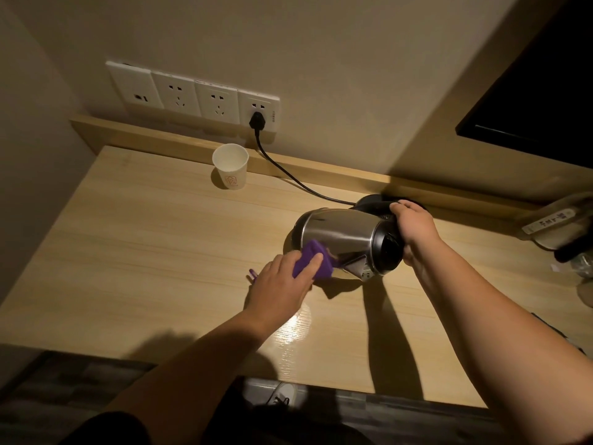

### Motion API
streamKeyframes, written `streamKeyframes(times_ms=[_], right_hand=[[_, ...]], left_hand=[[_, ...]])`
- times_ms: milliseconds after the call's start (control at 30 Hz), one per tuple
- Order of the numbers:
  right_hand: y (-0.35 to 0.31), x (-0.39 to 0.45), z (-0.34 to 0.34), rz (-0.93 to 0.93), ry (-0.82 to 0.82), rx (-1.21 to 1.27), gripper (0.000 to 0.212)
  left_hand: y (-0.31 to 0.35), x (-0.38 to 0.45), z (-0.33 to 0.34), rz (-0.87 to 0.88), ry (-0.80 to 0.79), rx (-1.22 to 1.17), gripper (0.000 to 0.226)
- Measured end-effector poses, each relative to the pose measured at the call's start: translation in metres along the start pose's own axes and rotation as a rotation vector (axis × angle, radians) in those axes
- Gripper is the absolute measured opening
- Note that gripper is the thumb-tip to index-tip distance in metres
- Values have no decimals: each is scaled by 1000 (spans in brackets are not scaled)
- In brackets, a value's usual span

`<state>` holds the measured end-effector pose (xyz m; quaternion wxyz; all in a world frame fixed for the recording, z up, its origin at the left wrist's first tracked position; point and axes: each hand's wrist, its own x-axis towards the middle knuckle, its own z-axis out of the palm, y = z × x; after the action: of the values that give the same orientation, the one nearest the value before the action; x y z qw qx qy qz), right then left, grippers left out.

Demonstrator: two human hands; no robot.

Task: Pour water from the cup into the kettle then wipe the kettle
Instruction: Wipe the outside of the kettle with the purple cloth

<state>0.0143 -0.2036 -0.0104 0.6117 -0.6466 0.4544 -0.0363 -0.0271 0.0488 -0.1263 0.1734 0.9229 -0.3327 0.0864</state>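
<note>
Steel kettle [340, 234] tilted nr desk [144, 239] mid

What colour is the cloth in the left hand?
Purple; the cloth, pressed by the left hand against the kettle, shows in the head view.

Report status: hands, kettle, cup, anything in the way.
Left hand presses purple cloth on kettle. Right hand grips the handle, kettle tilted off its base. Cup upright by the wall. Nothing blocking.
</note>
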Motion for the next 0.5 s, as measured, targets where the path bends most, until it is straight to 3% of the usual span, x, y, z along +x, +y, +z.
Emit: streamKeyframes(times_ms=[200, 333, 500], right_hand=[[3, 2, -2, 31, 27, -6, 34], [3, 2, -4, 48, 35, -2, 34], [1, 3, -2, 31, 19, -1, 35]], left_hand=[[-25, -17, 2, -187, -63, 53, 67], [4, -1, -10, -106, 40, -77, 58], [30, 13, -11, 86, 74, -119, 66]])
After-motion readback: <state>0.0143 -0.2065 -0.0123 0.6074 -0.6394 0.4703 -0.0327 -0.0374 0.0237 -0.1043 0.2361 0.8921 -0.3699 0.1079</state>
